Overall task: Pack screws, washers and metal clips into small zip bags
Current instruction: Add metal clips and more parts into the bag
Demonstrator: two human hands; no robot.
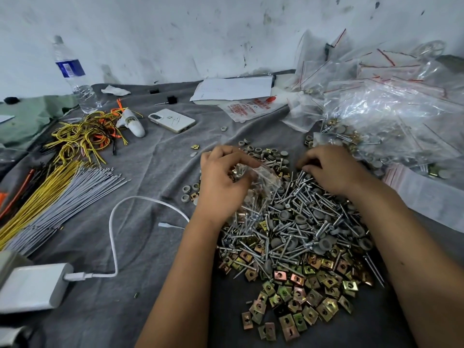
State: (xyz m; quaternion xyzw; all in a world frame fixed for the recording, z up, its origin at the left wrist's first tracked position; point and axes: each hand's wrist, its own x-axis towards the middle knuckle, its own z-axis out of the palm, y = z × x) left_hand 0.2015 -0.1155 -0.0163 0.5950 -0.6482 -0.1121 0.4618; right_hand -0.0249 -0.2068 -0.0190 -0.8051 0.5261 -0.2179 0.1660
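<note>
Landmark is the screw pile (308, 212) mid-surface; all places given off it. Far left of the pile: white charger block (32, 285) with its white cable (114, 237) looping toward the pile; grey cable ties (70, 194) and yellow wire ties (32, 199) fanned beyond that; tangled yellow wires (82, 136) and a water bottle (72, 76) up-left; white phone (172, 120) lying flat above-left of the pile; papers (233, 89) behind it. Grey cloth (140, 172) covers the surface. Your left hand (223, 184) sits at the pile's upper-left edge, fingers curled, pinching a small zip bag (261, 179) that already has screws and clips inside; bag rests against the pile. Grey washers (266, 153) scattered just above the pile and mixed through it. Brass metal clips (296, 292) spread along the pile's near edge, touching the screws. Your right hand (331, 169) is at the pile's upper-right, fingers curled down into the screws; cannot tell whether it actually pinches one. Right of the pile: heap of filled clear bags (391, 121) with red seal lines; a stack of flat unfilled bags (406, 179) just beside your right forearm.
</note>
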